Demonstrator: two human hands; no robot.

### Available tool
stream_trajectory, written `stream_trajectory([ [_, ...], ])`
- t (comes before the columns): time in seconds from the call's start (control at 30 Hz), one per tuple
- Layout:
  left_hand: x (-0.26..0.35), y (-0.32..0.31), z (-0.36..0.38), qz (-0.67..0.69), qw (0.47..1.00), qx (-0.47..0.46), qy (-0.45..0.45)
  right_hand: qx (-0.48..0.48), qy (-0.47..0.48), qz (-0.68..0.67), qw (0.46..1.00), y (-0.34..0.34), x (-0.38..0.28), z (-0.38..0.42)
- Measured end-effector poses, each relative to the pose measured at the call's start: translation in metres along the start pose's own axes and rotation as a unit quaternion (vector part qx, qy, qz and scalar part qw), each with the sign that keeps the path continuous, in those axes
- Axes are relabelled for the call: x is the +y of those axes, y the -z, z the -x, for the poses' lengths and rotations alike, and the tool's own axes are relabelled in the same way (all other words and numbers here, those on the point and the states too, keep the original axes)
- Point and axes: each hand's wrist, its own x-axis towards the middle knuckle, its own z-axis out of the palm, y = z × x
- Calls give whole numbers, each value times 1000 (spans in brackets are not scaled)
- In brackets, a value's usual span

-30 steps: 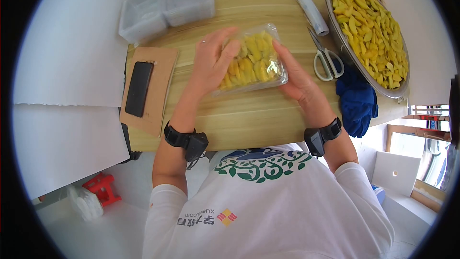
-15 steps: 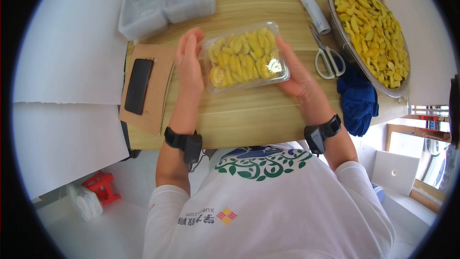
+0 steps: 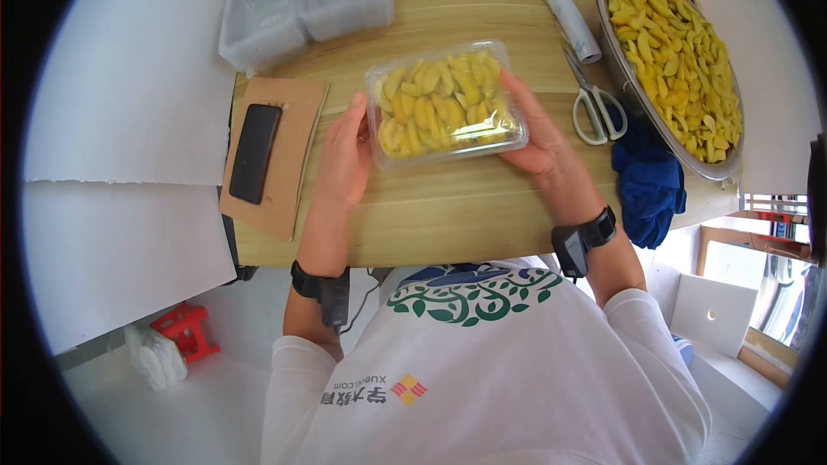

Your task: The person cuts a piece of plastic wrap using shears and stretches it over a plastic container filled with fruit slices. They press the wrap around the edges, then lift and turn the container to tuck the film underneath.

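Observation:
A clear plastic box (image 3: 403,158) packed with yellow fruit slices (image 3: 444,103) is between my hands in the head view, above the wooden table. Its lid is on and catches the light. My right hand (image 3: 536,129) grips the box's right end, thumb along the side and the other fingers partly hidden by it. At the opposite end, my left hand (image 3: 345,155) closes on the left edge, with its thumb pointing up and its fingertips tucked out of sight near the box's side.
Stacked clear containers (image 3: 306,9) stand at the back left. A black phone (image 3: 255,153) lies on cardboard (image 3: 291,164). To the right are scissors (image 3: 596,112), a film roll (image 3: 560,4), a blue cloth (image 3: 650,194) and a large metal basin (image 3: 622,60) of yellow slices.
My left hand has come down from beside the box's upper left corner to its left edge. The right hand keeps its grip, and the box has barely moved.

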Motion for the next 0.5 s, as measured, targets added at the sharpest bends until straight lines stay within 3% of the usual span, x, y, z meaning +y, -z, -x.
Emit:
stream_trajectory([
  [0.2,16,-19,10,87,996,9,10,-4,6,-9,1000,-6,0,6],
  [0.27,18,-21,10,108,993,-38,10,-20,-1,-19,1000,-15,-1,9],
  [0.5,27,-31,15,158,985,-69,22,-25,-2,23,999,-23,-7,17],
])
